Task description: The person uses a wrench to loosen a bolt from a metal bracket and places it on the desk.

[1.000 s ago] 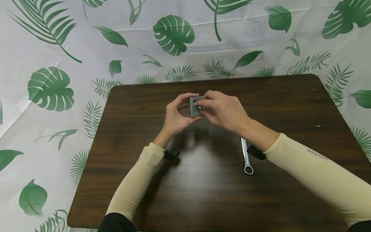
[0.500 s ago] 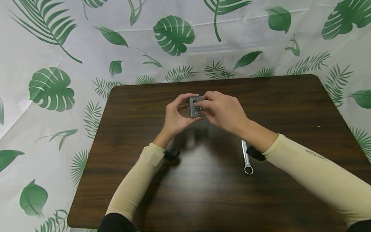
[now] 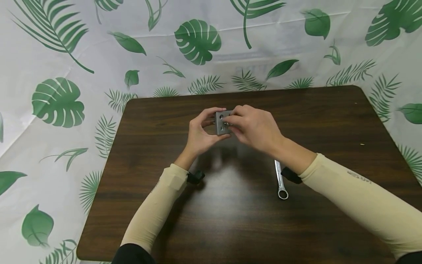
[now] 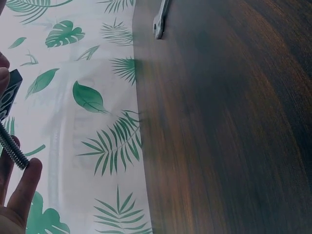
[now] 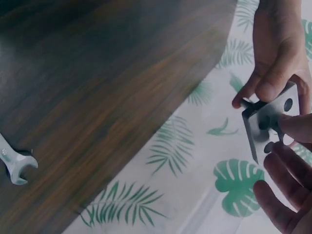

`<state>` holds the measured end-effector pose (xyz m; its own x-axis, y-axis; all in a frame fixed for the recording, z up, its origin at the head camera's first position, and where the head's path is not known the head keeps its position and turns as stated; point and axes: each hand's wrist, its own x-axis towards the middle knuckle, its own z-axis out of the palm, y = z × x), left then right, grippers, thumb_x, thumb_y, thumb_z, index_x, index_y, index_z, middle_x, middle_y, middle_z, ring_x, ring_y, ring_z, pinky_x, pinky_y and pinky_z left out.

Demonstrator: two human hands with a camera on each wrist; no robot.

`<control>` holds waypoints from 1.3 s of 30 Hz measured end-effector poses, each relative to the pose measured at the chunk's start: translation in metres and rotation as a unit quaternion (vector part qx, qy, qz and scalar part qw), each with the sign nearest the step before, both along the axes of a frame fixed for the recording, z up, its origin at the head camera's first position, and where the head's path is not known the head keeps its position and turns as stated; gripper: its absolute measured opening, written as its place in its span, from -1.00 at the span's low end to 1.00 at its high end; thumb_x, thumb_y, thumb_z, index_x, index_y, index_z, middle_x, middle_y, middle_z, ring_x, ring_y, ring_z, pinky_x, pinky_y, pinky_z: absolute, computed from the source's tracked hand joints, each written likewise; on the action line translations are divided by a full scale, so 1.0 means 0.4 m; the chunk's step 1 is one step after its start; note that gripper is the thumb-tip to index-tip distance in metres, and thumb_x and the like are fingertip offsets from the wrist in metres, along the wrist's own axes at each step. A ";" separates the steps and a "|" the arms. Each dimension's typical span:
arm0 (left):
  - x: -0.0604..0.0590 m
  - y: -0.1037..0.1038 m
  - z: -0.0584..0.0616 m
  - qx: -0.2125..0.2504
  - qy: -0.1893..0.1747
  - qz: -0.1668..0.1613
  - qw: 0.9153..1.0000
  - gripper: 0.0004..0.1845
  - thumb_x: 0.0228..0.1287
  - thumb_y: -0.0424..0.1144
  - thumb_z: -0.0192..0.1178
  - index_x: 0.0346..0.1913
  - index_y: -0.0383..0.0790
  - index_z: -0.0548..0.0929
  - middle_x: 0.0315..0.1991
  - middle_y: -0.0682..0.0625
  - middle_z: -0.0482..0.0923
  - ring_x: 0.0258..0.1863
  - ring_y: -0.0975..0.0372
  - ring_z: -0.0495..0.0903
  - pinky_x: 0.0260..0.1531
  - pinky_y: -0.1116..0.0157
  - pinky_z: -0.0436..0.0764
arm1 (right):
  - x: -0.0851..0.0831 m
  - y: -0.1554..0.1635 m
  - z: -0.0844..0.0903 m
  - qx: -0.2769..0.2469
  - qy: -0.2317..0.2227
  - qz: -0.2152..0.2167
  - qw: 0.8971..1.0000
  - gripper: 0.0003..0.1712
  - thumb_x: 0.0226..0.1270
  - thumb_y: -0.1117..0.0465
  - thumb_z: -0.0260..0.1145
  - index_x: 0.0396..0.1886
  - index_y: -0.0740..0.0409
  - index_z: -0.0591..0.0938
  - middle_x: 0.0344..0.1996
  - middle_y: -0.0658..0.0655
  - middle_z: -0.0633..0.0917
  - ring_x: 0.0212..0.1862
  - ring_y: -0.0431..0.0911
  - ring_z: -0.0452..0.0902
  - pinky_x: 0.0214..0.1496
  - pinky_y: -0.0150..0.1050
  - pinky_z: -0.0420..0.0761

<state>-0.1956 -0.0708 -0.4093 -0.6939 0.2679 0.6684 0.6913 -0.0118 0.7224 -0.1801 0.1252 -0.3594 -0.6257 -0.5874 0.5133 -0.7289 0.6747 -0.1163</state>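
little had changed over the last second: at frame centre, above the bench [image 3: 230, 220], the left hand [image 3: 197, 137] still gripped the metal plate [image 3: 222, 123] while the right hand [image 3: 254, 128] kept pinching a bolt [image 4: 13, 148] in it, so the threading was probably unfinished.

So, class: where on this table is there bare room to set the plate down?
Bare wood lies left of the left hand and along the table's near edge. The far right corner is bare too. It is crowded mid-table, around the metal plate, right hand and wrench.
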 end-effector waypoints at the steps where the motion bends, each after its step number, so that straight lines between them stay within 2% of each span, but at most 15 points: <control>1: 0.000 0.000 0.000 -0.001 0.000 0.001 1.000 -0.30 -0.24 -0.60 0.55 0.11 -0.48 0.54 0.06 -0.32 0.58 -0.02 0.03 0.61 -0.14 -0.03 0.65 | 0.000 0.001 -0.002 -0.004 0.005 0.005 1.000 -0.70 0.16 0.18 0.48 -0.08 0.10 0.76 -0.26 0.09 0.68 -0.28 -0.03 0.58 -0.43 -0.10 0.61; 4: -0.001 0.000 0.000 -0.002 0.000 0.001 1.000 -0.31 -0.23 -0.59 0.55 0.11 -0.48 0.54 0.06 -0.32 0.58 -0.01 0.05 0.61 -0.14 -0.02 0.65 | 0.003 -0.001 -0.006 -0.012 0.012 -0.015 1.000 -0.68 0.22 0.06 0.45 -0.09 0.10 0.75 -0.32 0.07 0.69 -0.37 -0.06 0.57 -0.51 -0.14 0.57; 8: -0.002 0.001 -0.001 -0.002 0.003 0.000 1.000 -0.30 -0.24 -0.60 0.55 0.10 -0.49 0.54 0.06 -0.33 0.58 -0.02 0.03 0.61 -0.16 -0.03 0.65 | 0.005 -0.006 -0.004 -0.018 -0.004 -0.058 0.998 -0.62 0.30 -0.10 0.36 -0.15 0.09 0.77 -0.44 0.04 0.72 -0.52 -0.10 0.55 -0.63 -0.17 0.46; 12: -0.001 0.001 0.000 -0.001 0.003 -0.001 1.000 -0.29 -0.25 -0.61 0.55 0.11 -0.49 0.53 0.06 -0.32 0.58 -0.02 0.02 0.61 -0.16 -0.03 0.65 | 0.004 -0.005 -0.002 -0.007 -0.007 -0.040 0.999 -0.71 0.27 0.02 0.41 -0.13 0.10 0.76 -0.40 0.05 0.71 -0.47 -0.09 0.55 -0.57 -0.15 0.52; 16: -0.001 0.001 0.002 0.000 0.003 0.002 1.000 -0.30 -0.24 -0.59 0.56 0.11 -0.48 0.54 0.06 -0.31 0.59 -0.03 0.06 0.62 -0.17 -0.04 0.65 | 0.006 -0.003 -0.003 -0.008 0.010 -0.013 1.000 -0.68 0.21 0.09 0.46 -0.06 0.10 0.75 -0.32 0.07 0.67 -0.39 -0.07 0.56 -0.50 -0.13 0.57; 22: -0.001 0.002 0.003 -0.001 0.004 0.002 1.000 -0.30 -0.25 -0.60 0.56 0.10 -0.49 0.54 0.06 -0.32 0.59 -0.05 0.05 0.62 -0.17 -0.05 0.65 | 0.008 -0.007 -0.004 -0.024 -0.004 -0.063 0.998 -0.66 0.31 -0.09 0.35 -0.20 0.08 0.76 -0.48 0.02 0.70 -0.55 -0.12 0.52 -0.63 -0.17 0.45; 24: -0.014 0.002 -0.016 0.000 0.003 0.001 1.000 -0.28 -0.24 -0.56 0.57 0.12 -0.43 0.55 0.08 -0.26 0.60 -0.04 0.06 0.62 -0.15 0.00 0.65 | 0.007 -0.008 -0.003 -0.018 -0.010 -0.065 0.998 -0.69 0.31 -0.06 0.35 -0.22 0.07 0.75 -0.49 0.01 0.69 -0.55 -0.13 0.51 -0.62 -0.17 0.46; 25: -0.019 0.002 -0.026 0.001 0.002 0.000 1.000 -0.28 -0.25 -0.56 0.58 0.13 -0.41 0.55 0.08 -0.25 0.60 -0.03 0.05 0.62 -0.13 0.01 0.65 | 0.007 -0.007 -0.002 -0.015 -0.011 -0.057 0.998 -0.71 0.30 -0.03 0.37 -0.21 0.08 0.75 -0.47 0.02 0.69 -0.53 -0.12 0.52 -0.61 -0.16 0.47; 29: -0.017 0.002 -0.024 0.002 0.000 0.002 1.000 -0.27 -0.25 -0.57 0.57 0.13 -0.40 0.56 0.08 -0.24 0.60 -0.03 0.08 0.61 -0.13 0.03 0.65 | 0.005 -0.002 -0.001 -0.009 -0.001 -0.010 1.000 -0.73 0.20 0.15 0.46 -0.10 0.09 0.76 -0.32 0.07 0.67 -0.35 -0.07 0.56 -0.47 -0.13 0.59; 31: -0.005 0.002 -0.005 0.002 -0.001 0.003 1.000 -0.29 -0.25 -0.60 0.56 0.11 -0.46 0.54 0.06 -0.29 0.59 -0.04 0.07 0.61 -0.14 -0.01 0.65 | 0.004 0.000 -0.003 -0.013 0.004 0.001 1.000 -0.69 0.16 0.19 0.48 -0.07 0.09 0.76 -0.27 0.08 0.66 -0.30 -0.06 0.57 -0.44 -0.12 0.61; 32: 0.001 0.002 0.005 0.001 -0.001 0.003 1.000 -0.30 -0.24 -0.60 0.55 0.11 -0.48 0.54 0.06 -0.30 0.59 -0.05 0.07 0.61 -0.15 -0.03 0.65 | 0.004 0.000 -0.004 -0.015 0.005 -0.001 1.000 -0.68 0.16 0.18 0.48 -0.06 0.09 0.75 -0.26 0.07 0.66 -0.29 -0.06 0.57 -0.45 -0.13 0.61; 39: 0.001 0.002 0.007 0.000 0.005 0.000 1.000 -0.31 -0.24 -0.60 0.55 0.10 -0.50 0.54 0.05 -0.34 0.59 -0.06 0.03 0.61 -0.18 -0.04 0.65 | 0.009 -0.008 -0.001 -0.023 -0.003 -0.063 0.998 -0.68 0.30 -0.06 0.36 -0.17 0.06 0.76 -0.46 0.01 0.70 -0.54 -0.12 0.53 -0.63 -0.17 0.46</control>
<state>-0.1952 -0.0700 -0.4066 -0.6879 0.2679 0.6746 0.6980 -0.0107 0.7160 -0.1763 0.1220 -0.3600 -0.6968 -0.4794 0.5334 -0.6374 0.7550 -0.1541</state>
